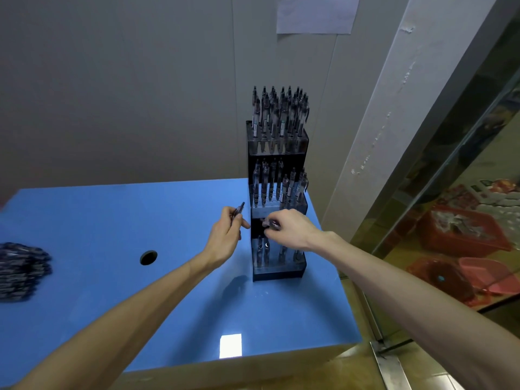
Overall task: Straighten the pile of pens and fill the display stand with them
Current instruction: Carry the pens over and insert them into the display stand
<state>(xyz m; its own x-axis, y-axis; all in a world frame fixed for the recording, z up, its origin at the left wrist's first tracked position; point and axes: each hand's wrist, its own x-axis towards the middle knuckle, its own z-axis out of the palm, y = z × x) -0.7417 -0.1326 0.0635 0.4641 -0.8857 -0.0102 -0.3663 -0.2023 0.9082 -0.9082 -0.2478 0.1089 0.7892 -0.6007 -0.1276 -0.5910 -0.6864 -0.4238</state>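
At the far left edge of the frame, a pile of dark pens (21,270) lies heaped on the blue table (112,220), well apart from both hands. Right of the pile, a round hole (148,257) is cut into the tabletop. Lower centre, a bright rectangular reflection (230,345) shows on the table surface near its front edge.

Centre of the frame: the left hand (226,236) is raised above the table just left of the display stand, fingers curled round a single dark pen (238,210) whose free end points up and to the right, toward the stand.

Centre right: the black display stand (277,273) rises in three stepped tiers at the right rear part of the table. The upper tier (277,142) is densely filled with upright pens, the middle tier (277,205) holds a row of upright pens, and the lower tier (277,258) holds only a few, with gaps between them.

Immediately in front of the stand, between its middle and lower tiers, the right hand (289,229) pinches the top of another pen (270,224) between thumb and curled fingers; the pen's lower part is hidden by the hand and blurred.

Upper right of centre, a sheet of paper (316,14) is fixed to the grey wall (112,80). At the far right, red baskets (461,232) sit on the floor behind a glass panel.
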